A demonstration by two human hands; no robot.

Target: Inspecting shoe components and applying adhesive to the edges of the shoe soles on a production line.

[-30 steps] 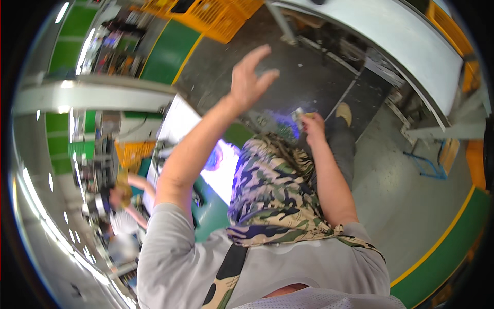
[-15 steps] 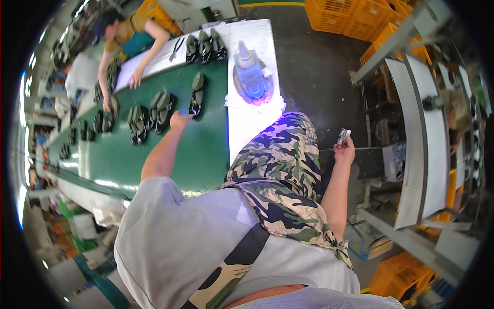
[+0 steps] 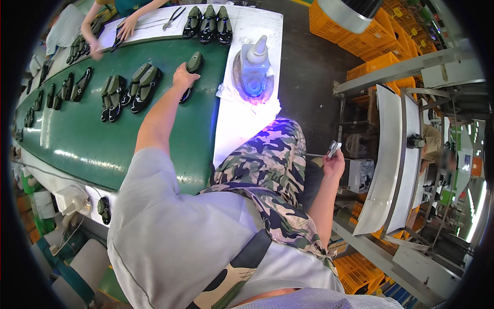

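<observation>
My left hand (image 3: 185, 77) reaches over the green belt. Its fingers are wrapped round the middle of a black shoe (image 3: 195, 63) with a green last inside; the hand covers part of the shoe. Held out low at the right, my right hand (image 3: 333, 166) pinches a small silvery-white piece (image 3: 334, 149), too small to name. Left of the gripped shoe lie a larger pair of black shoes (image 3: 142, 88) and another pair (image 3: 111, 98), all on the green belt (image 3: 159, 126).
A nozzle bottle (image 3: 253, 62) in blue-violet light stands on the white table (image 3: 242, 121). Three shoes (image 3: 207, 26) and pincers (image 3: 174, 18) lie along the far ledge. A co-worker's hand (image 3: 126, 27) is beyond the belt. Orange crates (image 3: 370, 38) and a metal rack (image 3: 381, 165) stand right.
My left hand has moved from beside the single shoe's toe onto its middle and closed round it. My right hand still holds the small piece. The view has shifted; the co-worker's hands have moved.
</observation>
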